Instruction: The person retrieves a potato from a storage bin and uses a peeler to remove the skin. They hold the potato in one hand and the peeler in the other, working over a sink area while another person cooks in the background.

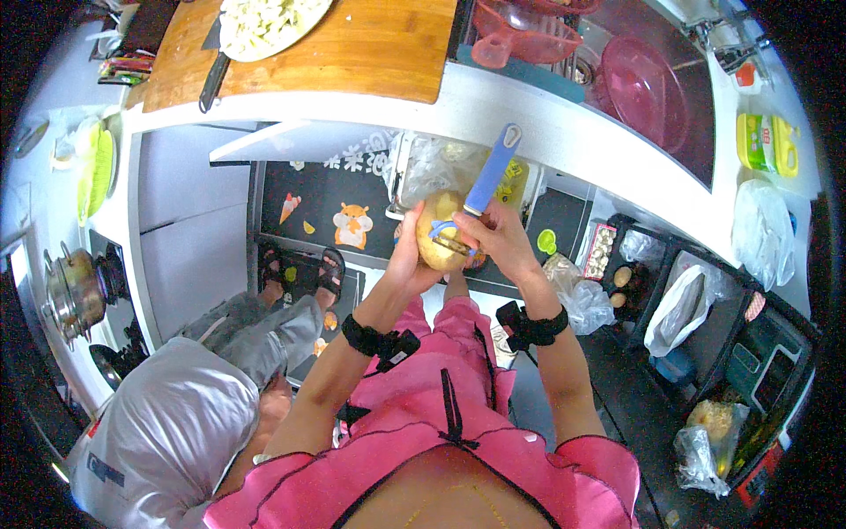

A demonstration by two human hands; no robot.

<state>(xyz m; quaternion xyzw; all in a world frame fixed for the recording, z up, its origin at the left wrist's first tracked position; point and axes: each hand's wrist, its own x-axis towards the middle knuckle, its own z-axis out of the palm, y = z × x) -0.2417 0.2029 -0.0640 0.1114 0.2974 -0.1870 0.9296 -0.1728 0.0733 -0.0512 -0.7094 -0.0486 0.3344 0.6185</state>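
Note:
My left hand [408,261] grips a potato [431,254] from its left side, in front of my body below the counter edge. Pale flesh shows on the potato's upper part, while brownish skin covers the lower part. In my right hand [500,239] is a peeler with a blue handle [491,173]; its handle points up and away from me. The peeler's metal blade [451,245] lies against or just over the potato's face; exact contact cannot be made out. Under both hands is a bin [396,198] lined with a clear plastic bag [429,162].
A wooden cutting board [390,53] carries a plate of cut pale food [274,30] and a knife [213,82]. Pink basins [644,92] stand in the sink at right. A seated or crouching person [172,423] is close on my left. A black rack [704,330] stands right.

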